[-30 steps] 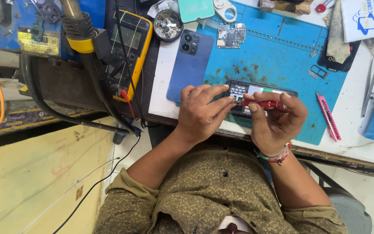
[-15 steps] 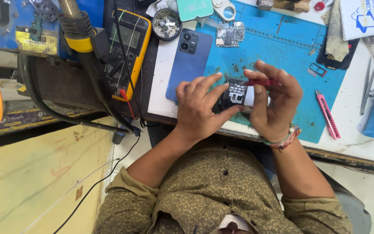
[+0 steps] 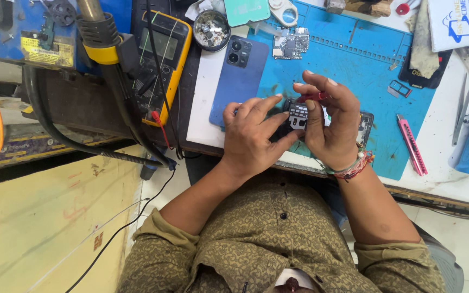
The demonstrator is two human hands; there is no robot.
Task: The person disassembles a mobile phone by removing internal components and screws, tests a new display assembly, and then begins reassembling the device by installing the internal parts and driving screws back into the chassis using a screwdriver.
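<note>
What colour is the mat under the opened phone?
Bright blue; the mat shows best in the head view, beneath the opened phone.

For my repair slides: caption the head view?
Left hand steadies an opened black phone on the blue mat; right hand holds a red-handled tool.

blue mat (image 3: pixel 354 59), yellow multimeter (image 3: pixel 164 59), pink knife (image 3: pixel 411 144)
</note>
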